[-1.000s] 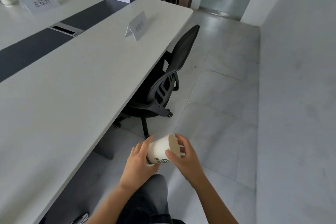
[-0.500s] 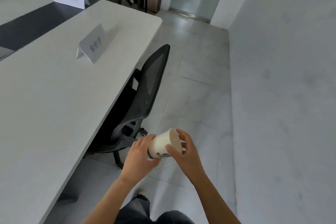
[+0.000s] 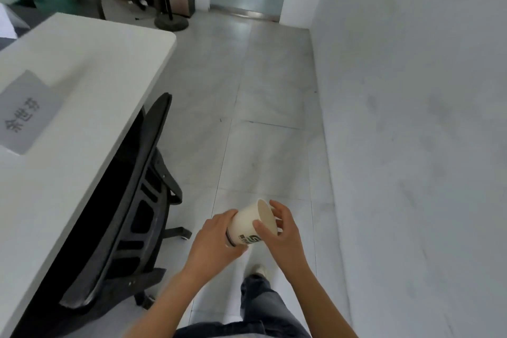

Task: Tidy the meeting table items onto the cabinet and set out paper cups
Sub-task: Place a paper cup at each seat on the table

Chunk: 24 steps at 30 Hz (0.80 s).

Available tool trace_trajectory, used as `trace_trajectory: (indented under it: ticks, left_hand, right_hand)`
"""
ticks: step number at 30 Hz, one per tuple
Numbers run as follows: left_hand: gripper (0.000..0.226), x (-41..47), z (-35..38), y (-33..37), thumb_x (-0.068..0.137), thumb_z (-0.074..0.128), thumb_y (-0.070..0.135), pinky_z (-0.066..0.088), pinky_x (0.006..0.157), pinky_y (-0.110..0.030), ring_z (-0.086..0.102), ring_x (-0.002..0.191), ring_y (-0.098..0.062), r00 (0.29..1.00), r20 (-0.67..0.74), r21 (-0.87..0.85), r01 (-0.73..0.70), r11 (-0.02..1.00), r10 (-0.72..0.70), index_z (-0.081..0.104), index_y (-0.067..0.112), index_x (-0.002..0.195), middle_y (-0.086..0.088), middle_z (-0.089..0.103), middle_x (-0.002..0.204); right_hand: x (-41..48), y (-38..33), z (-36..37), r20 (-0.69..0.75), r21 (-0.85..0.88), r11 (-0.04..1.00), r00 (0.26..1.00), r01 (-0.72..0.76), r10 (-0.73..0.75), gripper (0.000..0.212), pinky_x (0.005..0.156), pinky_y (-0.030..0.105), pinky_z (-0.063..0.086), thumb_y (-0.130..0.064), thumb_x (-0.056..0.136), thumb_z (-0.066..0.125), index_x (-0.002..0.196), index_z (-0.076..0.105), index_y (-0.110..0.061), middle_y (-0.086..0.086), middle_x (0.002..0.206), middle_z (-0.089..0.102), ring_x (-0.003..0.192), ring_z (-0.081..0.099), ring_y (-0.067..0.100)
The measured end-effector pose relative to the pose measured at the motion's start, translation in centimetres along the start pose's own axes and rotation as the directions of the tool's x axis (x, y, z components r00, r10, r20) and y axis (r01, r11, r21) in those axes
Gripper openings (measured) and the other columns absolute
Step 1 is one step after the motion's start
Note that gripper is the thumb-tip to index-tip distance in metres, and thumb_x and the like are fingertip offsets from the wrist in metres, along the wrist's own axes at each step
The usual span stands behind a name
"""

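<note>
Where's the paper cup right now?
In the head view's lower middle, the paper cup is held sideways between the left hand and right hand, just right of the office chair.

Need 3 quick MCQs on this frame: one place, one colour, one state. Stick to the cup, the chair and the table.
1. Where is the black chair?
A) tucked against the table edge
B) by the right wall
C) in the doorway

2. The paper cup is:
A) red
B) blue
C) white with dark print

3. The cup is:
A) standing on the table
B) held on its side in both hands
C) lying on the floor

Answers:
1 A, the backrest sits against the table's edge.
2 C, it is white with a dark logo.
3 B, the left hand grips the base and the right hand pinches the rim.
</note>
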State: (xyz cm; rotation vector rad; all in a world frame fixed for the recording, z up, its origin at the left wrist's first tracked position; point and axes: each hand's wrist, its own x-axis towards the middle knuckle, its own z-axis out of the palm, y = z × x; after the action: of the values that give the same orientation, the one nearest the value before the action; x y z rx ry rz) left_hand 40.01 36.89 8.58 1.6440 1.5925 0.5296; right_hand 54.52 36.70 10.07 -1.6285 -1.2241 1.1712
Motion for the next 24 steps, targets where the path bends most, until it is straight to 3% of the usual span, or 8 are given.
trace_trajectory:
  ticks: [8,11,15,18,21,24]
  left_hand:
    - [0.065,11.8,2.1,7.6,0.069,0.076,0.027,0.045,0.088,-0.028,0.052,0.104,-0.016,0.992,-0.127,0.027,0.006,1.000,-0.002,0.045,0.019,0.126,0.003,0.054,0.116]
    - [0.066,13.9,1.9,7.2,0.069,0.075,0.029,0.047,0.090,-0.034,0.052,0.105,-0.017,0.985,-0.144,0.040,0.100,0.994,-0.093,0.045,0.020,0.127,0.001,0.056,0.119]
    - [0.065,17.4,0.7,6.6,0.068,0.076,0.029,0.050,0.087,-0.036,0.054,0.104,-0.015,0.961,-0.222,0.029,0.178,0.984,-0.167,0.046,0.022,0.126,0.004,0.057,0.118]
    - [0.064,21.4,-0.8,5.9,0.066,0.077,0.028,0.051,0.083,-0.037,0.056,0.100,-0.016,0.942,-0.289,0.012,0.179,0.984,-0.168,0.049,0.022,0.123,0.003,0.060,0.114]
    - [0.063,26.4,-2.8,5.8,0.068,0.075,0.028,0.049,0.084,-0.033,0.054,0.102,-0.016,0.937,-0.313,-0.004,0.162,0.987,-0.155,0.048,0.023,0.124,0.003,0.058,0.116]
    - [0.063,32.1,-4.9,6.6,0.071,0.074,0.028,0.045,0.089,-0.030,0.052,0.108,-0.016,0.950,-0.300,0.016,0.101,0.995,-0.092,0.046,0.022,0.127,0.003,0.055,0.123]
  right_hand:
    - [13.3,-3.1,-7.2,0.047,0.047,0.998,0.998,0.035,-0.037,0.048,0.071,0.016,0.048,-0.037,0.072,0.066,0.111,0.038,-0.035,-0.009,0.109,0.049,0.095,0.052,0.007]
    - [16.4,-2.7,-6.7,0.142,0.022,1.000,0.990,0.016,-0.019,0.047,0.080,0.020,0.049,-0.030,0.077,0.069,0.112,0.038,-0.033,-0.005,0.113,0.049,0.102,0.052,0.012]
    - [21.3,-3.3,-5.1,0.248,-0.019,0.999,0.968,0.043,-0.037,0.053,0.084,0.024,0.050,-0.045,0.063,0.062,0.110,0.039,-0.036,-0.007,0.114,0.050,0.104,0.052,0.012]
    - [25.8,-5.0,-3.7,0.299,-0.046,0.996,0.952,0.082,-0.064,0.055,0.079,0.017,0.046,-0.048,0.061,0.061,0.110,0.038,-0.038,-0.009,0.112,0.048,0.102,0.050,0.010]
    - [30.4,-7.0,-2.6,0.292,-0.110,0.982,0.949,0.153,-0.115,0.057,0.074,0.010,0.042,-0.044,0.062,0.060,0.115,0.041,-0.033,-0.010,0.113,0.045,0.098,0.048,0.003]
    - [35.1,-9.2,-2.6,0.230,-0.117,0.978,0.963,0.170,-0.140,0.062,0.078,0.015,0.046,-0.055,0.054,0.060,0.111,0.041,-0.038,-0.010,0.114,0.047,0.098,0.050,0.001]
